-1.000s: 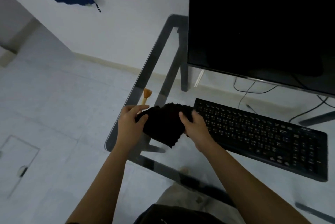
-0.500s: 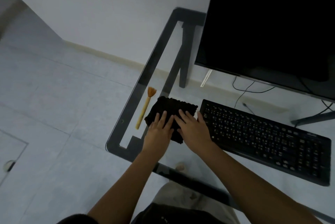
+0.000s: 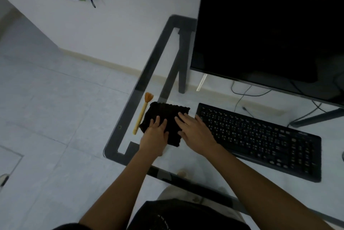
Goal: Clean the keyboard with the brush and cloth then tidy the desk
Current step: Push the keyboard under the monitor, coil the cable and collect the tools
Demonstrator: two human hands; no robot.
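A folded black cloth [image 3: 167, 116] lies flat on the glass desk [image 3: 122, 133], near its left end. My left hand [image 3: 155, 135] rests palm down on the cloth's near left part, fingers spread. My right hand [image 3: 193, 131] lies flat across its right edge, fingers apart, with its outer side at the keyboard's left end. A small brush [image 3: 142, 114] with a pale wooden handle and orange bristles lies just left of the cloth, bristles pointing away from me. The black keyboard [image 3: 260, 138] sits to the right of the cloth.
A large dark monitor [image 3: 270, 24] stands behind the keyboard, with cables [image 3: 243, 95] trailing under it. The desk's dark frame edge [image 3: 149, 65] runs along the left, tiled floor beyond. My lap [image 3: 186, 215] is at the desk's front edge.
A second ago both hands held the cloth up off the desk. It now lies flat beside the brush, and both hands press on it with open palms.
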